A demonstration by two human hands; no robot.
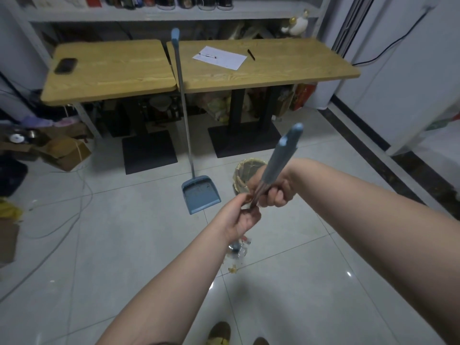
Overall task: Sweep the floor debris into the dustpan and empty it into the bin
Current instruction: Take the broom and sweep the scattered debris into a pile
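Both hands grip a blue-handled broom in the middle of the view. My right hand is closed around the handle just below the blue grip. My left hand holds the shaft lower down. The broom head is hidden behind my left forearm. Small debris, clear wrappers and crumbs, lies on the white tiles under my left wrist. A blue long-handled dustpan stands on the floor ahead, its handle leaning against the tables. A woven bin with a clear liner stands just right of the dustpan, partly behind my right hand.
Two wooden tables on black pedestal bases stand ahead, with a phone, a paper sheet and a pen on top. Cardboard boxes and a cable lie on the left floor. A dark threshold strip runs along the right.
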